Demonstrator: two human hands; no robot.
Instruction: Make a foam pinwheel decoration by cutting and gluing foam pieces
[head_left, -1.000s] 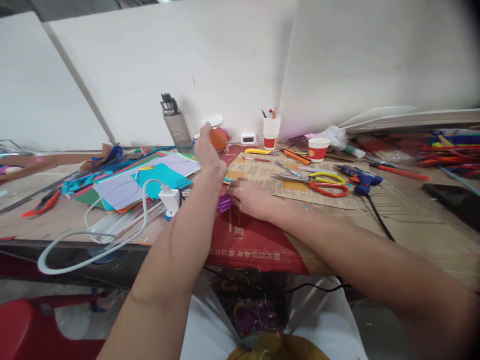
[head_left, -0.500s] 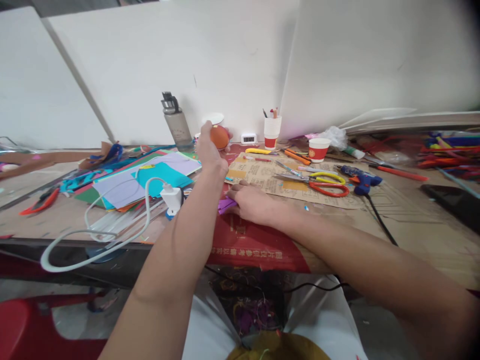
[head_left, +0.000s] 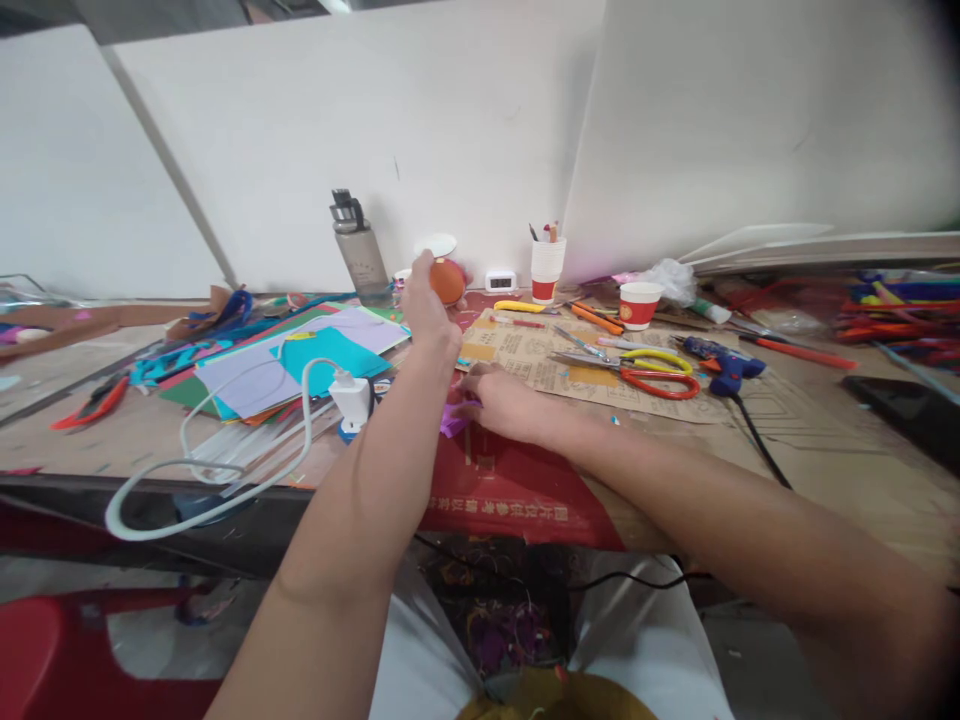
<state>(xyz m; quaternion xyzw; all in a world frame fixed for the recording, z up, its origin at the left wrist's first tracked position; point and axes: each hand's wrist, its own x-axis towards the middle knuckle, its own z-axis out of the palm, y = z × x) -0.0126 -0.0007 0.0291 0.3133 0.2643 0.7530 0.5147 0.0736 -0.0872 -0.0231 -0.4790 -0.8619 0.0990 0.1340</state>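
My left hand reaches to the back of the table and is closed on an orange round object; most of its fingers are hidden behind the hand and the object. A white round lid or dish is just beyond it. My right hand rests low over the red printed sheet, its fingers curled on a crumpled purple piece, which looks like paper or felt. To the right of that hand lie scissors with yellow and red handles, on a brown printed sheet.
A grey bottle, a small white clock and paper cups stand along the white wall panels. Coloured paper and a white plug with a cable lie to the left. A blue glue gun sits right.
My left hand stays at the back with the orange round object, its fingers now less visible. The right hand has shifted slightly, and the purple piece looks more bunched. The view has moved a little.
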